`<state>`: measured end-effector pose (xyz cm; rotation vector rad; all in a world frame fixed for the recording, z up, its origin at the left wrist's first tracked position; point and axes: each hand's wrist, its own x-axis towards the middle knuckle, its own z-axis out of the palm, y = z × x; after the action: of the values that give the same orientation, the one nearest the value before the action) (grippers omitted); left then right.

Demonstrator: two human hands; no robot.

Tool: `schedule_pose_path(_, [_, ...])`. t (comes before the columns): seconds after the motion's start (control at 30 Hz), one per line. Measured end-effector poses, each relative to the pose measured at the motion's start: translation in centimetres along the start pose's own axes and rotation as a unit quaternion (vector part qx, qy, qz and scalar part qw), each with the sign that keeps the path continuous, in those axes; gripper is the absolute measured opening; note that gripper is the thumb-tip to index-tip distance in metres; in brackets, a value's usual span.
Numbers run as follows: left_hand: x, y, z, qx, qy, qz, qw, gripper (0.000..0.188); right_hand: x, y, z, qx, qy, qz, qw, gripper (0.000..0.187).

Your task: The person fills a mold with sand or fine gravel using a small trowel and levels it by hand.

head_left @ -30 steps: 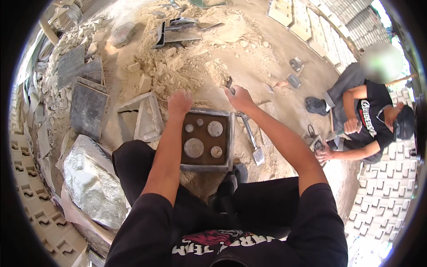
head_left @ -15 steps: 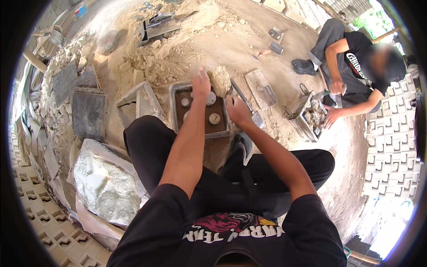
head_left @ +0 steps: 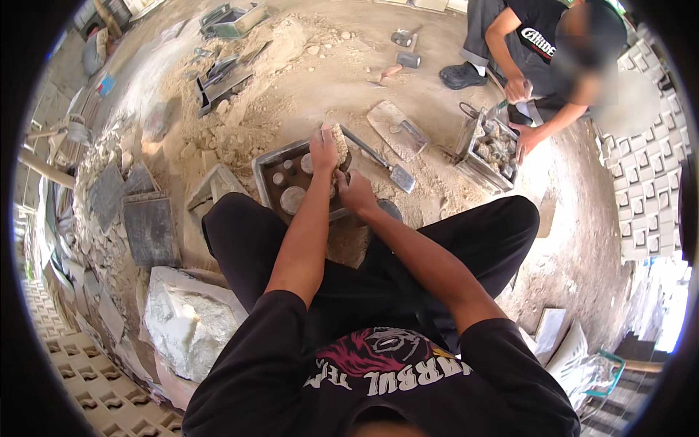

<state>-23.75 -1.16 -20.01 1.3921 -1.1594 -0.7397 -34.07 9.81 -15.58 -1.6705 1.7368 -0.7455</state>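
Note:
A rectangular mould frame (head_left: 261,177) lies in front of my crossed legs, with several pale round discs (head_left: 293,199) set in its brown, sand-like fill. Over its right part stands a rough, tan, bristly-looking clump (head_left: 340,143); its exact kind is unclear. My right hand (head_left: 355,191) is closed at the clump's lower end and seems to grip it, though the grip itself is partly hidden. Against the clump's left side, my left hand (head_left: 324,151) has its fingers stretched upward. Beside the frame's right edge lies a long-handled tool with a flat metal blade (head_left: 402,178).
A flat float (head_left: 399,131) lies beyond the tool. At right, a co-worker's hands are at another mould box (head_left: 495,149) of lumpy pieces. Loose sand (head_left: 266,80) and a metal scoop (head_left: 218,87) lie ahead. Dark slabs (head_left: 151,227) and a large pale stone (head_left: 182,324) are at left.
My view has shifted. The clump and my right hand have come left over the frame, closer to my left hand. More discs show at the frame's left side.

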Motion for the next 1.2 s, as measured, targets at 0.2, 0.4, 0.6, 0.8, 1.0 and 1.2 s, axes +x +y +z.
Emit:
schedule_pose_path(0.2, [-1.8, -1.0, 1.0, 0.007, 0.090, 0.055, 0.994, 0.045, -1.1, 0.0, -0.2, 0.024, 0.003, -0.001, 1.000, 0.047])
schedule_pose_path(0.4, [-2.2, -0.8, 1.9, -0.005, 0.007, 0.024, 1.000, 0.043, -0.3, 1.9, -0.2, -0.004, 0.022, 0.009, 1.000, 0.044])
schedule_pose_path(0.6, [-1.4, -1.9, 0.1, -0.010, -0.003, 0.002, 1.000, 0.043, -0.2, 1.3, -1.0, 0.007, -0.001, -0.028, 1.000, 0.042])
schedule_pose_path(0.8, [-3.1, 0.6, -0.5, 0.091, -0.050, -0.050, 0.993, 0.039, -0.4, 2.2, -3.6, -0.045, -0.046, -0.019, 0.998, 0.043])
schedule_pose_path(1.0, [-5.4, 1.5, -2.3, 0.027, -0.125, -0.165, 0.978, 0.036, -2.2, 0.4, -5.8, -0.069, -0.110, -0.033, 0.991, 0.045])
schedule_pose_path(1.2, [-8.6, 0.4, -3.4, 0.038, -0.065, -0.192, 0.978, 0.036, -6.4, -2.5, -7.4, -0.074, -0.170, -0.030, 0.982, 0.045])
